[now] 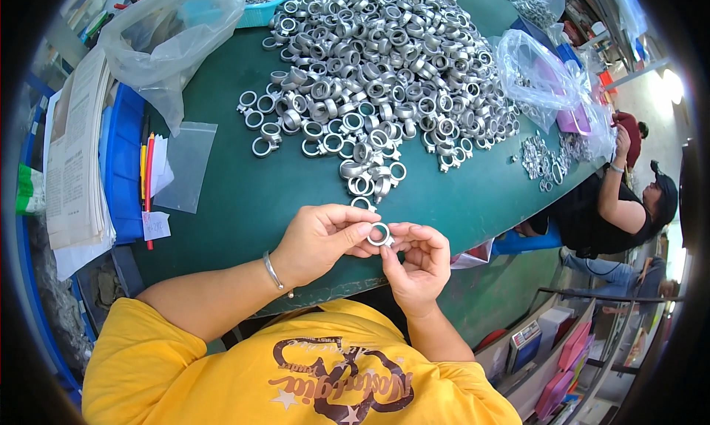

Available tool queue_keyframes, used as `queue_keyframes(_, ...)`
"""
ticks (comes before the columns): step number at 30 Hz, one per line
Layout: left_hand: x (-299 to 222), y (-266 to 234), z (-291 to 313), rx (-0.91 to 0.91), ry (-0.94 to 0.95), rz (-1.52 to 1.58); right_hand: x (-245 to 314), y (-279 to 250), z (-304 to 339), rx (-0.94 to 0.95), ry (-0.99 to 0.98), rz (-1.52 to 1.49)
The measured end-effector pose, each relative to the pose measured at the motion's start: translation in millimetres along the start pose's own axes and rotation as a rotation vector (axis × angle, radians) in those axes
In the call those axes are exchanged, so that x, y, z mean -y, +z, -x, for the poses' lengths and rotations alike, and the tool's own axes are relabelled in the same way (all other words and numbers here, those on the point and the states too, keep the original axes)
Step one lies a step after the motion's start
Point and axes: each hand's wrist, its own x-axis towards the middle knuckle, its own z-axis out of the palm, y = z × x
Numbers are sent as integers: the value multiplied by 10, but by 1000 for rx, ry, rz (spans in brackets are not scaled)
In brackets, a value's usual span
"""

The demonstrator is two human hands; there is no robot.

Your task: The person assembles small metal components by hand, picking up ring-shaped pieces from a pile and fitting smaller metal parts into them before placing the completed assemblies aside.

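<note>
Between my two hands, over the near edge of the green table (244, 181), is a silver metal ring clamp (379, 234) with a small lug on its side. My left hand (325, 240) pinches its left side between thumb and fingers. From the right, my right hand (418, 266) grips it near the lug, fingers curled. Just beyond my fingertips lies another ring clamp (361, 203), at the tail of a large pile of similar ring clamps (377, 62) that spreads across the far table.
A clear plastic bag (166, 40) and a blue bin (122, 162) with papers and pencils stand at left. Smaller metal parts (543, 159) lie at right beside a purple basket (573, 120) in plastic. Another person (617, 210) sits beyond the table's right side.
</note>
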Motion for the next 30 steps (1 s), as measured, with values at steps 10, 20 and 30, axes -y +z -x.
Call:
queue_keyframes(10,-83,-28,-27,-99,15,285,85,-25,-472,-36,45,538)
queue_keyframes(20,-88,35,-32,-151,51,27,19,20,-480,152,-99,414)
queue_keyframes(30,-44,-36,1,-78,446,-486,-68,-66,-381,235,44,11)
